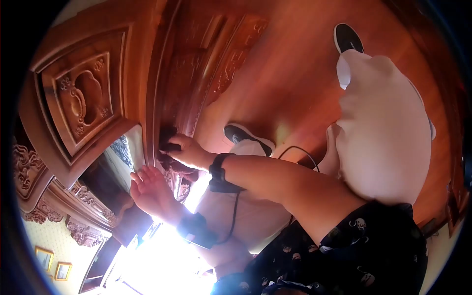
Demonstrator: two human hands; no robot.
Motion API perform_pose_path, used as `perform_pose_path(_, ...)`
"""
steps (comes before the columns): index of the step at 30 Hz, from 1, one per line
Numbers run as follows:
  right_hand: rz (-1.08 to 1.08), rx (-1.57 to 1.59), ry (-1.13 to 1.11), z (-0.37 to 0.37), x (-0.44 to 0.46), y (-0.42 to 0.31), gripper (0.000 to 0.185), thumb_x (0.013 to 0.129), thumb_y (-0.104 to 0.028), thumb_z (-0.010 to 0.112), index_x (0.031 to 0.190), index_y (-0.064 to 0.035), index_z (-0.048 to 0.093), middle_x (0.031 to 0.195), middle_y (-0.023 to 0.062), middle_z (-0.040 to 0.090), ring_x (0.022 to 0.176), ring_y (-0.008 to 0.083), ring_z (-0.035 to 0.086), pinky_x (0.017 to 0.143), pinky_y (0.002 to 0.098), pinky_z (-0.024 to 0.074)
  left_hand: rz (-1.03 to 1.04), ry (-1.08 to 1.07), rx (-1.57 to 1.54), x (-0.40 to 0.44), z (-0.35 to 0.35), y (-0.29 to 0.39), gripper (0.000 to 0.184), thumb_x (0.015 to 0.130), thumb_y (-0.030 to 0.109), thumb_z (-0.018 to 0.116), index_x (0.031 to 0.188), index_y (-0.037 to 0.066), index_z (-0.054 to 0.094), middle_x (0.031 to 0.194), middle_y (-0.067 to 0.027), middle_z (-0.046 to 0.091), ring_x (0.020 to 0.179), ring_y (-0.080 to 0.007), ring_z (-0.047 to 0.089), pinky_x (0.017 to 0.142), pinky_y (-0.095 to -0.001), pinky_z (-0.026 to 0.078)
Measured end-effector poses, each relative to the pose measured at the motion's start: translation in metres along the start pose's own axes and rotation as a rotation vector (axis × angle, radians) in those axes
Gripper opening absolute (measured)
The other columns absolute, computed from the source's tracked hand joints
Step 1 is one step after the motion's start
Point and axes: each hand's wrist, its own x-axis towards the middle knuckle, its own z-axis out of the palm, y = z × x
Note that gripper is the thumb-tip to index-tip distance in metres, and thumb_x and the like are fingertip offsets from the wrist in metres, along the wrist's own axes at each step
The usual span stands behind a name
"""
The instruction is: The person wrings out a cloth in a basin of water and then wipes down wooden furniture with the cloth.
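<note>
My right hand [187,151] reaches to the edge of a carved reddish-brown wooden cabinet [135,73]. Its fingers are closed around a small dark thing [170,143], partly hidden, whose kind I cannot make out. Below it in the picture, my left hand [155,191] is raised with its fingers stretched out and nothing in it. It is close to a glossy dark surface [103,177] in the cabinet front. Black bands [221,169] are strapped around both wrists, and a dark cable [235,216] runs from them.
Reddish wooden floor [290,73] stretches along the cabinet. My legs in light trousers [383,128] and dark shoes [348,38] stand on it. Glaring light [162,260] comes from the lower side. Framed pictures [44,258] hang on a pale wall.
</note>
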Motion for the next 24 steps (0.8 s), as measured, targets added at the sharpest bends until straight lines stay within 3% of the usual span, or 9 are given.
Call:
perform_pose_path(5,-0.042,0.305,0.109,-0.054,0.042,-0.038,0.032,0.073,-0.008,0.061,0.102,0.0033,0.056,0.098,0.0157,0.059,0.093,0.0219,0.056,0.081,0.0299,0.0435,0.023,0.055,0.019,0.0,0.01,-0.005,0.012,0.083,0.011,0.043,0.086,0.004,0.052,0.082,-0.0089,0.051,0.087,-0.0211,0.049,0.081,-0.0344,0.04)
perform_pose_path(8,-0.04,0.542,0.195,-0.102,0.061,-0.101,0.034,0.074,-0.009,0.06,0.103,0.0065,0.054,0.091,0.0118,0.06,0.08,0.0152,0.057,0.07,0.0254,0.0461,0.063,0.103,0.033,0.0,0.012,-0.007,0.012,0.082,0.012,0.045,0.086,0.004,0.052,0.084,-0.0093,0.051,0.087,-0.0207,0.049,0.081,-0.0344,0.041)
perform_pose_path(11,-0.034,0.416,0.128,-0.113,0.07,-0.098,0.035,0.079,-0.004,0.056,0.113,0.004,0.049,0.092,0.0071,0.06,0.075,0.0115,0.057,0.068,0.0239,0.0473,0.106,0.2,0.092,0.001,0.019,-0.008,0.013,0.081,0.015,0.047,0.086,0.004,0.053,0.084,-0.0092,0.05,0.086,-0.0202,0.049,0.081,-0.0344,0.041)
perform_pose_path(14,-0.01,0.708,0.269,-0.124,0.066,-0.121,0.03,0.076,-0.007,0.055,0.103,0.0048,0.055,0.092,0.0085,0.058,0.076,0.0106,0.055,0.067,0.0243,0.0456,0.099,0.23,0.074,0.002,0.016,-0.007,0.014,0.081,0.015,0.049,0.087,0.004,0.052,0.083,-0.0084,0.049,0.086,-0.0202,0.048,0.08,-0.0339,0.041)
perform_pose_path(16,-0.23,0.371,0.554,-0.145,0.08,-0.138,0.03,0.08,-0.01,0.054,0.107,0.0019,0.052,0.096,0.0059,0.058,0.087,0.0119,0.053,0.078,0.026,0.0428,0.108,0.252,0.059,0.002,0.018,-0.008,0.013,0.08,0.014,0.05,0.086,0.003,0.052,0.08,-0.008,0.047,0.084,-0.0201,0.047,0.079,-0.0335,0.041)
perform_pose_path(18,-0.384,0.574,0.495,-0.176,0.1,-0.167,0.029,0.082,-0.009,0.052,0.109,0.0012,0.051,0.093,0.0035,0.058,0.082,0.0111,0.052,0.077,0.026,0.0428,0.104,0.248,0.052,0.003,0.016,-0.008,0.013,0.08,0.014,0.05,0.086,0.002,0.051,0.08,-0.0079,0.046,0.083,-0.0199,0.046,0.079,-0.0332,0.041)
perform_pose_path(22,-0.428,0.229,0.634,-0.177,0.122,-0.16,0.035,0.078,-0.015,0.056,0.109,0.0,0.052,0.109,0.0194,0.05,0.105,0.0315,0.046,0.091,0.0357,0.0357,0.134,0.272,0.075,0.008,0.016,-0.012,0.014,0.08,0.014,0.051,0.085,0.001,0.048,0.08,-0.008,0.044,0.081,-0.0189,0.044,0.077,-0.0321,0.04)
perform_pose_path(23,-0.485,-0.165,0.61,-0.164,0.113,-0.148,0.035,0.078,-0.014,0.054,0.11,-0.0003,0.051,0.112,0.0197,0.047,0.107,0.0321,0.044,0.093,0.0348,0.0344,0.13,0.257,0.069,0.01,0.019,-0.015,0.014,0.08,0.014,0.051,0.085,0.001,0.048,0.08,-0.008,0.044,0.081,-0.0189,0.044,0.077,-0.0321,0.04)
perform_pose_path(24,-0.53,-0.062,0.716,-0.142,0.11,-0.128,0.036,0.077,-0.013,0.055,0.111,-0.0009,0.049,0.114,0.0201,0.043,0.109,0.0325,0.041,0.093,0.0356,0.0335,0.168,0.302,0.1,0.011,0.02,-0.016,0.015,0.08,0.014,0.052,0.085,0.001,0.048,0.081,-0.0076,0.043,0.08,-0.0185,0.044,0.077,-0.0314,0.04)
